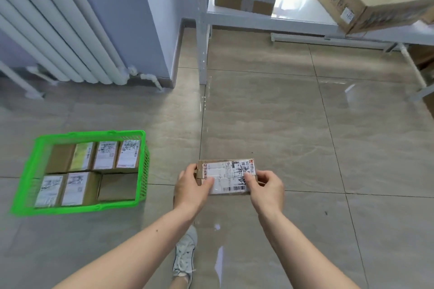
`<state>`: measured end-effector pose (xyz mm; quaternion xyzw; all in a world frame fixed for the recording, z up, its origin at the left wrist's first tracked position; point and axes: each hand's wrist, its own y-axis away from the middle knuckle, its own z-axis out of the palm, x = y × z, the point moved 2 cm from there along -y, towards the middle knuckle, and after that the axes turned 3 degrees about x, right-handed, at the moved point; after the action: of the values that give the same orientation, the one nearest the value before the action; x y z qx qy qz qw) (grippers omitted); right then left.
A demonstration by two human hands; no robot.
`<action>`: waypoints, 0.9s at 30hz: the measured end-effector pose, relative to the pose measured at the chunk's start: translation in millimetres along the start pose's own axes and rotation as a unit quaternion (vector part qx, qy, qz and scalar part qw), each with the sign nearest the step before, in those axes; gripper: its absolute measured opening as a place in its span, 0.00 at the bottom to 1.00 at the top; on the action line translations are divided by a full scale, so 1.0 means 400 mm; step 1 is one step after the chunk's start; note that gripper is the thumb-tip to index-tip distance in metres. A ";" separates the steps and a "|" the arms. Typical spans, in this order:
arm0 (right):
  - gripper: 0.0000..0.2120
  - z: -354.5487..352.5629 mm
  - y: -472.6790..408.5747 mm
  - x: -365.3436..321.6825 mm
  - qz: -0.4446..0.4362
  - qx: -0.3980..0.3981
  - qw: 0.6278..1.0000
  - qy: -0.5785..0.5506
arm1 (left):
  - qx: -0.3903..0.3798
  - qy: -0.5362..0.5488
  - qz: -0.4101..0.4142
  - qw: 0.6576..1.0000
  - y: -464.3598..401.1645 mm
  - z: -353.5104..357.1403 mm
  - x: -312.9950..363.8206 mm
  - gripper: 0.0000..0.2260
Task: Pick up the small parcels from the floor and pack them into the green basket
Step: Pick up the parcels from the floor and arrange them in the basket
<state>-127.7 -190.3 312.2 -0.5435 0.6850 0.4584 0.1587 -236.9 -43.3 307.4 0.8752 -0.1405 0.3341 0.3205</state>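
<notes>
The left hand [191,184] and right hand [265,185] pinch the ends of one parcel [226,176], which may not fit the crowded green basket [23,185] and could jam.

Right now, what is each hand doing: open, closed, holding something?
Left hand: grips the left end of the small parcel.
Right hand: grips the right end of the same parcel, held above the floor.
</notes>
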 end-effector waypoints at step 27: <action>0.13 0.713 0.619 -0.313 -0.029 -0.148 0.977 0.153 | 0.017 -0.074 -0.080 0.994 -0.219 -0.876 -0.489 0.20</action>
<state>-383.1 110.5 363.5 -0.6441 0.6098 0.4615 -0.0167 -514.3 258.5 334.6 0.9113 -0.0880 0.2436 0.3201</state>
